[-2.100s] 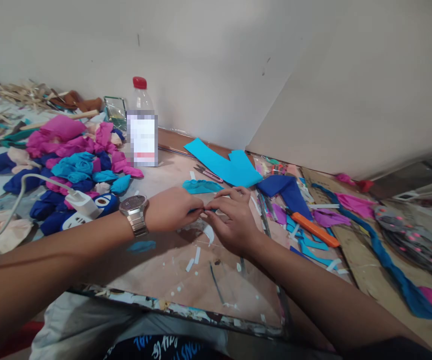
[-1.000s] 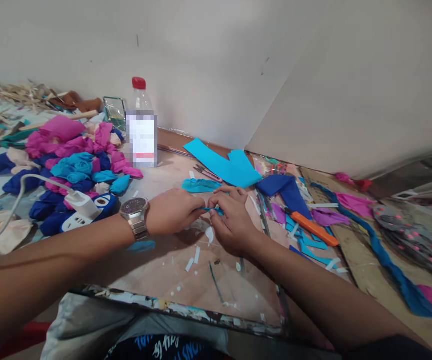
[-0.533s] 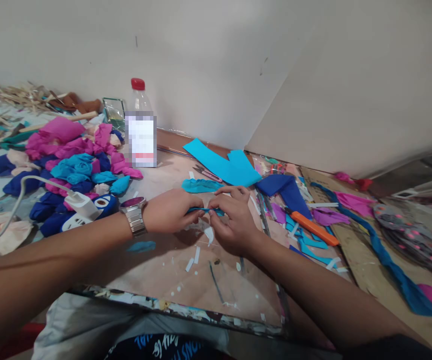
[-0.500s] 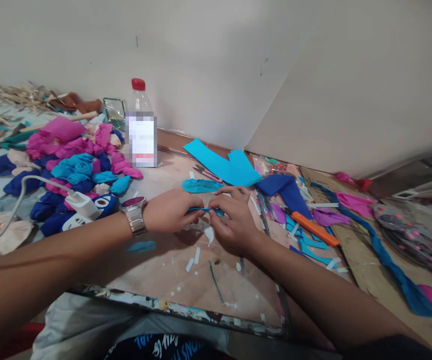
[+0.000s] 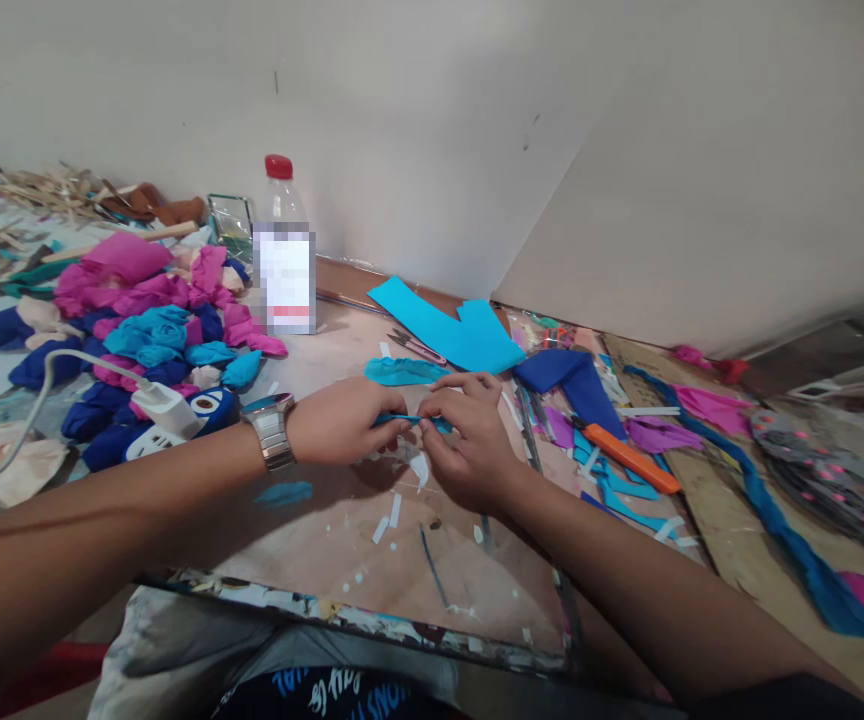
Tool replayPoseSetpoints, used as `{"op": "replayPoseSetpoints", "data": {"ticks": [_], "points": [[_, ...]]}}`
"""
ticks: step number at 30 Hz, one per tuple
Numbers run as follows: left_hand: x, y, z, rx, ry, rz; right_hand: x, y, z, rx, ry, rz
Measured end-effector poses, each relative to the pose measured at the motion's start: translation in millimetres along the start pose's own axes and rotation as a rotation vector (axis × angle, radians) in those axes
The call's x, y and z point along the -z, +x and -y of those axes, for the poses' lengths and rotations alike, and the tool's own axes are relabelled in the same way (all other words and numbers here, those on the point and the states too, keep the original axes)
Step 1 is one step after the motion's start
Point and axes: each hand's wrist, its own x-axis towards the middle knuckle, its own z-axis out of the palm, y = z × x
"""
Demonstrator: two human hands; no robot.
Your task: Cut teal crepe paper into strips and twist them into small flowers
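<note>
Between both sets of fingertips, over the middle of the board, is a narrow strip of blue crepe paper [image 5: 404, 419]. My left hand [image 5: 342, 418], with a metal watch on its wrist, pinches the strip's left part. The right part is pinched by my right hand [image 5: 469, 435], whose thumb and index finger nearly meet the left ones. Much of the strip is hidden by the fingers. Just beyond the hands lies a ruffled turquoise paper piece [image 5: 406, 371]. Flat bright blue paper [image 5: 454, 335] and small pink-handled snips [image 5: 418, 346] lie behind it.
Crumpled pink and blue paper flowers [image 5: 151, 335] are heaped at left beside a white charger [image 5: 169, 410] with its cable. A red-capped bottle [image 5: 282, 200] stands behind an upright phone [image 5: 287, 285]. An orange cutter [image 5: 631, 458] lies right among paper scraps. White scraps [image 5: 381, 530] dot the board.
Both hands keep their pinch on the strip in almost the same place. My left wrist has turned slightly, so the watch face shows less. The whole view has shifted a little.
</note>
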Motion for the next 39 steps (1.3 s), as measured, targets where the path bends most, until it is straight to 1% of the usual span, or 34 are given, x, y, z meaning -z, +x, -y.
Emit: {"op": "replayPoseSetpoints", "data": {"ticks": [4,9,13,16,20,22,24,29,34,39], "points": [[3.9,0.6,-2.9,0.080,-0.174,0.106,-1.2,-0.6,-2.0,-0.025,-0.010,0.015],[3.8,0.6,-0.3,0.107,-0.311,0.157,-1.2,-0.6,-2.5,0.015,0.013,0.047],[2.6,0.7,2.5,0.142,-0.497,0.239,-0.7,-0.4,-2.7,0.042,0.022,0.016],[3.7,1.3,5.1,0.176,-0.592,0.288,-1.0,-0.7,-3.4,0.079,0.039,-0.016],[6.6,2.1,8.9,0.167,-0.747,0.392,-1.7,-2.1,-5.7,0.126,0.049,-0.026],[8.2,2.4,9.8,0.204,-0.825,0.448,-2.1,-2.8,-7.2,0.140,0.059,-0.026],[9.8,2.6,10.0,0.260,-0.884,0.476,-2.2,-3.1,-8.3,0.147,0.066,-0.029],[12.2,2.9,9.5,0.309,-0.936,0.471,-0.8,-1.5,-6.7,0.164,0.061,-0.038],[12.6,1.8,9.0,0.323,-0.955,0.434,1.3,-0.5,-4.5,0.165,0.041,-0.045],[10.8,1.6,10.0,0.322,-0.986,0.401,-1.0,-1.3,-6.3,0.163,0.038,-0.063]]}}
